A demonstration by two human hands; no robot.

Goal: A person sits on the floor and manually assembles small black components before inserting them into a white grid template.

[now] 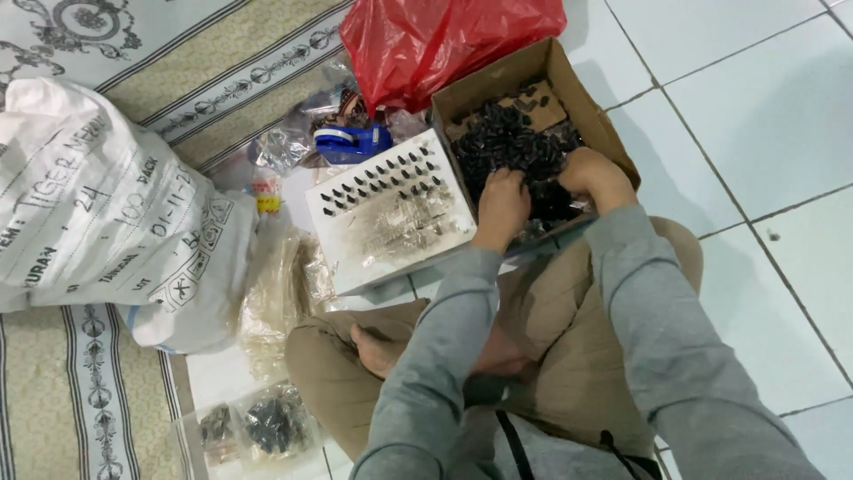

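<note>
Both hands are sunk in the heap of small black plastic parts [520, 147] inside the open brown cardboard box [613, 133]: left hand [502, 204] curled, right hand [593, 176] curled, grasped contents hidden; white perforated tray [391, 222] lies just left, nearer the left hand.

A big white sack [107, 204] with dark writing lies on the left. A red plastic bag [435, 40] sits behind an open brown box [613, 124].
</note>
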